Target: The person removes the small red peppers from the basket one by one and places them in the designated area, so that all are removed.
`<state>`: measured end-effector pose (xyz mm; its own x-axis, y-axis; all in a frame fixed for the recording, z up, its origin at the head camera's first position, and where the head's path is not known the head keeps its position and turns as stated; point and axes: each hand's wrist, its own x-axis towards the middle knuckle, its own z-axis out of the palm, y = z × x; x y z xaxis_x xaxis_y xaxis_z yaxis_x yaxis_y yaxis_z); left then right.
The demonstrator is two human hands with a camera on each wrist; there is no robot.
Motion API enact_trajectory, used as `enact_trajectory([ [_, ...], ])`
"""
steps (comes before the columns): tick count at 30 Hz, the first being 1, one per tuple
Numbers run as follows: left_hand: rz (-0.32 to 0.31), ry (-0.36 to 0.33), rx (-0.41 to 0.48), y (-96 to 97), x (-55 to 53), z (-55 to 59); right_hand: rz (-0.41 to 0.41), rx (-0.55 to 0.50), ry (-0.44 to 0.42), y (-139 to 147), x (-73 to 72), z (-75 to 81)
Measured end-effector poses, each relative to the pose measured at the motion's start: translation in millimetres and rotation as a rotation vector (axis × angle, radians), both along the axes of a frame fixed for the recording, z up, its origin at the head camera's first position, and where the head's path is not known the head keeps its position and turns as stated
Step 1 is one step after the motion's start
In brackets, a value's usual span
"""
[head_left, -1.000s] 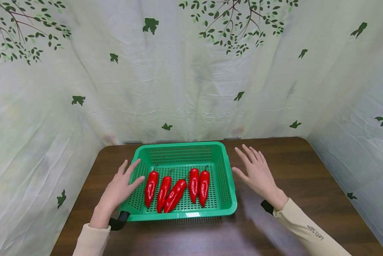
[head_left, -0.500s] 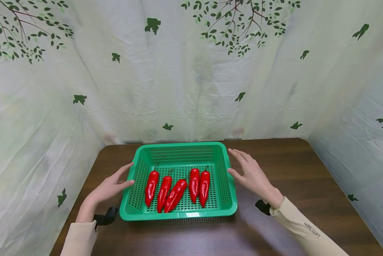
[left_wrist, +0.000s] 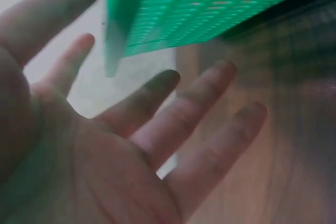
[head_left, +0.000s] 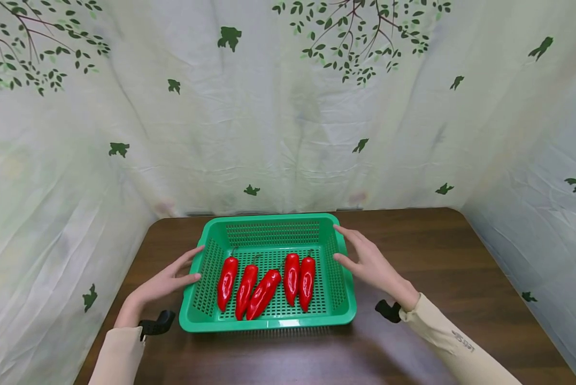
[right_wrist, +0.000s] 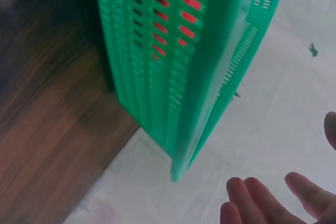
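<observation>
Green basket [head_left: 268, 324], long axis left-to-right, lies between our left hand [head_left: 161, 283] and right hand [head_left: 374, 263], both loosely spread, grasping nothing.

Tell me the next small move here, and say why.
Probably lower the right hand and take hold of the green basket by its right rim. That hand is beside the rim, but the right wrist view shows its extended fingers apart from it. The left hand is at the opposite rim, and five red peppers lie inside.
</observation>
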<state>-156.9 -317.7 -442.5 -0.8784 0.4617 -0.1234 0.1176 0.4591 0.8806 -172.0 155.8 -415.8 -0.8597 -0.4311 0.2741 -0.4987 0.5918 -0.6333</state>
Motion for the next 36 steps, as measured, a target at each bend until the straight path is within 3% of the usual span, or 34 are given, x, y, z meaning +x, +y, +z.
enact_trajectory([
  [7, 0.0, 0.03, -0.022, -4.2, -7.4, -14.5, 0.037, -0.038, -0.031, -6, -2.5, -0.2],
  [20, 0.048, -0.094, 0.144, 3.0, -15.3, -32.6, 0.072, -0.089, -0.143, -25, -7.1, 5.0],
  [24, 0.076, -0.134, 0.193, 5.4, -13.8, -35.5, 0.099, -0.112, -0.17, -31, -7.9, 6.1],
  [36, 0.132, -0.143, 0.181, 11.2, -10.6, -37.5, 0.099, -0.152, -0.268, -51, -9.7, 4.8],
])
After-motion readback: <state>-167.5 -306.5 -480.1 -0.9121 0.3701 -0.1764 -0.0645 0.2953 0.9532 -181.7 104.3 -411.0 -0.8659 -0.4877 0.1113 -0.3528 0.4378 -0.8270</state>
